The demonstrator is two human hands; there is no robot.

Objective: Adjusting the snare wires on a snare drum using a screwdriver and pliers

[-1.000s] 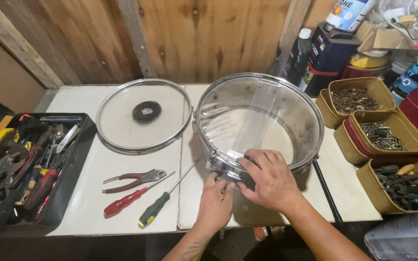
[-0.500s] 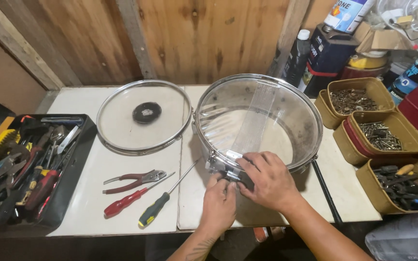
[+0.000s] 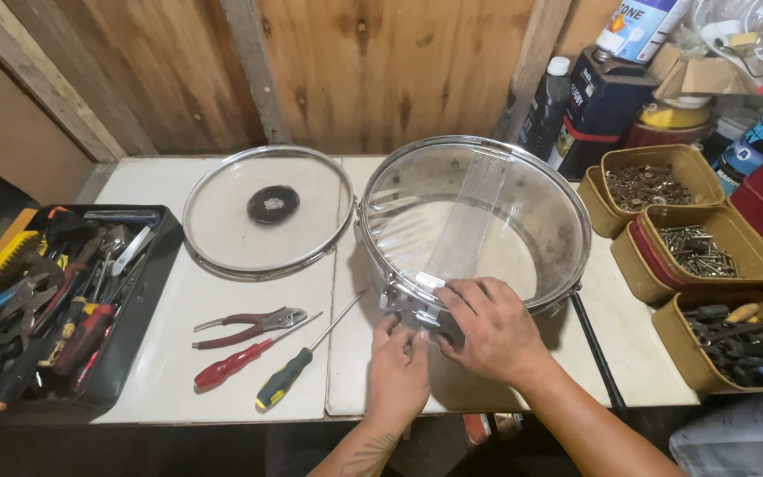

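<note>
A shiny metal snare drum with a clear head rests on the white table. A strip of snare wires runs across the head toward me. My right hand lies over the near rim, fingers pressed on the end of the strip and the metal fitting there. My left hand sits just below the rim, its fingertips touching the same fitting on the shell. What the fingers pinch is hidden.
A loose drum hoop with a clear head and black pad lies left of the drum. Red pliers, a red screwdriver and a green-black screwdriver lie nearby. A black tool tray sits left; bins of screws right.
Both hands have stayed at the fitting on the drum's near rim, with only slight finger shifts. The drum and tools have not moved.
</note>
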